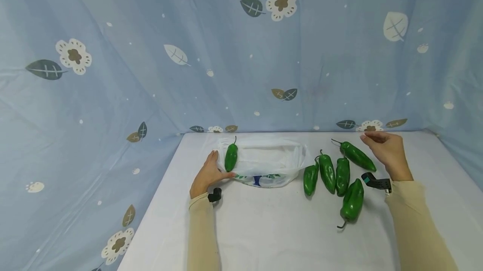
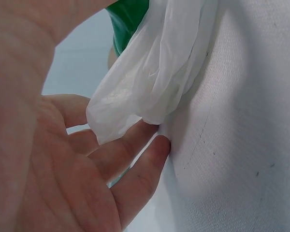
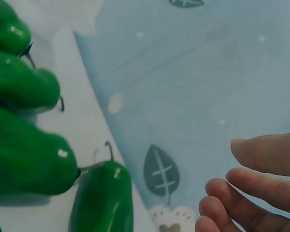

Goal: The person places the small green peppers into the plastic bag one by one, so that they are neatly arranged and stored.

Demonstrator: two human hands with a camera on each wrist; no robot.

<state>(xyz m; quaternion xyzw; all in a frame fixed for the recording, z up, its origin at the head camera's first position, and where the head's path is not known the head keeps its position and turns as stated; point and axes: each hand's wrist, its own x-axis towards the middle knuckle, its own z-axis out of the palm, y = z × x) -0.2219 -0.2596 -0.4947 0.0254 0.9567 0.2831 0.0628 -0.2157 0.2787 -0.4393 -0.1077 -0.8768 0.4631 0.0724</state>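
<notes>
A white plastic bag (image 1: pixel 260 179) with a blue-and-green print lies at the back of the table, its mouth spread wide. One green pepper (image 1: pixel 231 157) is inside its left end, stem up at the far rim. My left hand (image 1: pixel 210 172) rests against that end, thumb along the near rim, spread fingers on the outer side; in the left wrist view, bag folds (image 2: pixel 150 92) touch the loosely bent fingers (image 2: pixel 140 186). Raised near the back right, my right hand (image 1: pixel 388 151) has nothing in it, its fingers (image 3: pixel 241 208) loosely bent and apart from the thumb.
Several green peppers lie right of the bag; the nearest (image 1: pixel 352 202) points its stem toward me, and another pepper (image 1: pixel 357 156) lies beside my right hand. A white cloth covers the table (image 1: pixel 271 229). Behind it hangs a blue patterned curtain (image 1: pixel 241 53).
</notes>
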